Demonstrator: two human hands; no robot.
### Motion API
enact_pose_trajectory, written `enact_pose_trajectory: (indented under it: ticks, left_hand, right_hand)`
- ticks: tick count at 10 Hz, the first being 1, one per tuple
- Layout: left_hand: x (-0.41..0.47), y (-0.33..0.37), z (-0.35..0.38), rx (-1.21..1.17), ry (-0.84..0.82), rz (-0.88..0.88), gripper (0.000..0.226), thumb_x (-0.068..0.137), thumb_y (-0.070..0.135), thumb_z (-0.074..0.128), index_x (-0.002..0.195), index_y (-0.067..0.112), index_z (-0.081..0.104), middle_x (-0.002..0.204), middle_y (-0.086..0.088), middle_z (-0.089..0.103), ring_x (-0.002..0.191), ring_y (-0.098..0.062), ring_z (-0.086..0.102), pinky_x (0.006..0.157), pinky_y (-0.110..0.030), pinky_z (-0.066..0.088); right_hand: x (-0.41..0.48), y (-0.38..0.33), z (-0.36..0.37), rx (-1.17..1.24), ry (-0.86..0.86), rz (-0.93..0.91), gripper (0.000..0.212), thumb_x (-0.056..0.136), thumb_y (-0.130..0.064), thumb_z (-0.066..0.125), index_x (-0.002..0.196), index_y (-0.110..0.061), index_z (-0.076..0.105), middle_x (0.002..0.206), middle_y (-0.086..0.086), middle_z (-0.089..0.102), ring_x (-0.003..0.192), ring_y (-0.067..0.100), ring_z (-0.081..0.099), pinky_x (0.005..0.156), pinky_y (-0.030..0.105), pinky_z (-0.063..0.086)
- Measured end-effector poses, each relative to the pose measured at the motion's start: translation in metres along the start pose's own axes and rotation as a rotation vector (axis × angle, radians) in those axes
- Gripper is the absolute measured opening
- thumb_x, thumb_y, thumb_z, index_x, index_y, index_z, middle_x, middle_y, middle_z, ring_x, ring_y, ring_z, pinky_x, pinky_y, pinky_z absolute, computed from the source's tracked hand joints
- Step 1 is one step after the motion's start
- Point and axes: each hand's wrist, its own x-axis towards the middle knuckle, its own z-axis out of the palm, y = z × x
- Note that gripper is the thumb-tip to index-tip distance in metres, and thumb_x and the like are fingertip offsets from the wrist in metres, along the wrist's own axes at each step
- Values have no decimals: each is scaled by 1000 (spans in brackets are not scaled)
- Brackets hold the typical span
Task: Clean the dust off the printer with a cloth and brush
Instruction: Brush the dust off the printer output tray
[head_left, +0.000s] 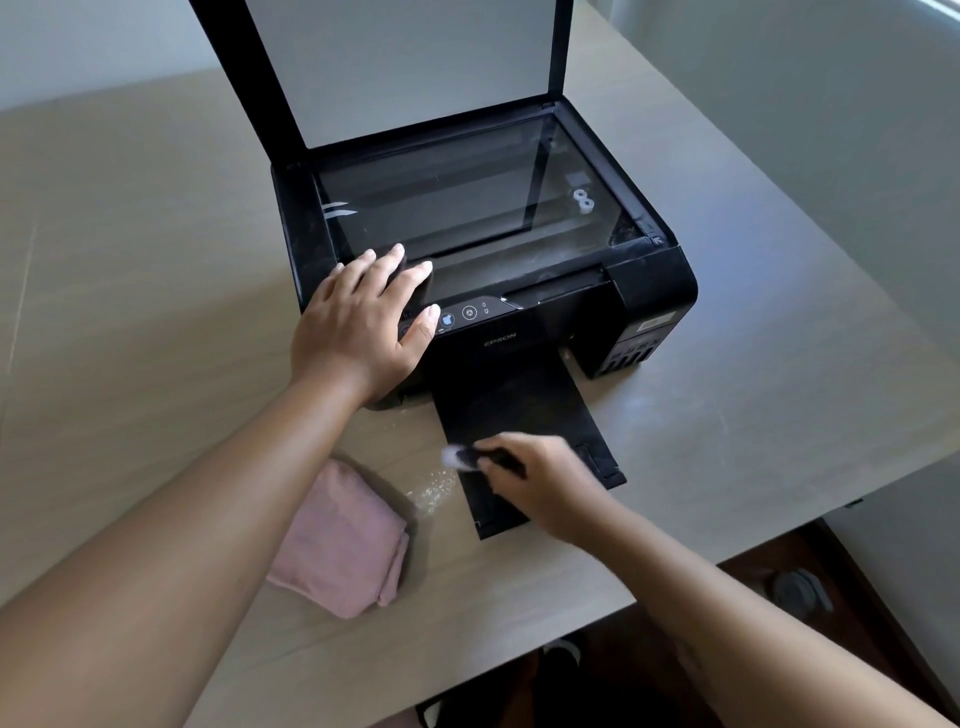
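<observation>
At your far left the folded pink cloth (337, 540) lies on the table (130, 260), near the front edge. Neither hand touches it; it sits below your left forearm and well left of your right hand.

Your left hand (358, 327) lies flat, with its fingers straight and spread, on the front left corner of the printer (649, 291). The fingertips reach the near edge of the scanner glass (467, 197) and the thumb lies on the left end of the control panel (470, 312). It holds nothing.

The printer is in the middle of the table, its long axis running left to right with the right end a little nearer you. Its front faces you. The lid (415, 67) stands raised at the back.

White dust specks (431, 486) are scattered on the table between the cloth and the output tray (519, 405). The tray sticks out from the printer's front towards you, slanting slightly to your right.

The brush (462, 458) is over the near part of that tray. It is blurred, with its pale bristle end pointing left and its long axis lying roughly crosswise to the tray. Your right hand (545, 483) has its fingers curled round the dark handle, most of which the hand hides. I cannot tell whether the bristles touch the tray.
</observation>
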Motion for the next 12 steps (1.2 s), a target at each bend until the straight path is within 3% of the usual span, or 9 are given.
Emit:
enact_pose_trajectory:
  ticks: [1, 2, 4, 6, 8, 9, 10, 11, 12]
  left_hand:
    - [0, -1, -1, -3, 2, 0, 57, 91, 56, 29, 141, 32, 40, 153, -2, 37, 141, -26, 30, 116, -45, 22]
    - [0, -1, 0, 1, 0, 2, 57, 91, 56, 29, 141, 32, 40, 153, -2, 37, 141, -26, 30, 116, -45, 23]
    - [-2, 0, -1, 1, -7, 4, 57, 91, 56, 29, 142, 31, 40, 153, -2, 36, 141, -26, 30, 116, -45, 23]
    - [-2, 0, -2, 4, -8, 5, 58, 91, 56, 28, 142, 32, 39, 153, -1, 36, 142, -25, 29, 116, -45, 22]
    - [2, -1, -3, 9, -6, 6, 58, 91, 56, 28, 142, 32, 39, 154, -1, 35, 142, -24, 29, 116, -43, 22]
    - [1, -1, -3, 14, -10, 2, 58, 91, 55, 27, 143, 32, 38, 154, 0, 35, 142, -24, 29, 116, -43, 22]
    - [-1, 0, -2, 23, -8, -3, 58, 91, 55, 27, 143, 32, 38, 154, 0, 35, 142, -25, 29, 116, -44, 22]
    - [-1, 1, -3, 22, -11, -4, 58, 91, 55, 27, 143, 32, 38, 154, 0, 35, 142, -24, 28, 116, -43, 22]
    - [-1, 2, -3, 20, -20, -4, 59, 91, 56, 26, 144, 32, 37, 155, 0, 33, 143, -24, 27, 117, -43, 20]
  right_hand:
    - [7, 20, -31, 104, 453, 318, 19, 91, -21, 59, 109, -19, 67, 76, -3, 68, 64, 12, 61, 60, 24, 43]
    - [0, 31, -46, -173, 535, 351, 33, 92, -22, 52, 124, -25, 59, 87, 6, 69, 75, 27, 62, 61, 29, 43]
    - [-12, -2, -1, -115, -50, -73, 28, 91, -27, 58, 117, -22, 65, 92, -1, 70, 76, 15, 65, 66, 33, 54]
    - [37, 12, -33, -232, 452, 277, 31, 93, -23, 53, 123, -23, 60, 106, 10, 69, 94, 32, 63, 75, 36, 51]
    - [9, -3, -14, -17, -76, -20, 27, 92, -24, 59, 119, -23, 64, 85, -6, 68, 72, 12, 66, 62, 30, 53]
    - [-1, 23, -38, 66, 337, 267, 23, 93, -22, 56, 115, -20, 65, 80, -5, 67, 67, 11, 62, 59, 25, 48]
    - [-24, 38, -44, -195, 445, 192, 32, 94, -21, 52, 125, -25, 59, 95, 2, 71, 77, 21, 64, 62, 33, 51]
    - [-44, 28, -20, -295, 126, -106, 34, 90, -28, 53, 123, -28, 59, 98, 3, 72, 81, 24, 66, 64, 39, 53]
    - [-47, 29, -19, -129, 145, -38, 27, 89, -30, 56, 115, -24, 64, 96, 0, 72, 80, 19, 65, 67, 42, 54]
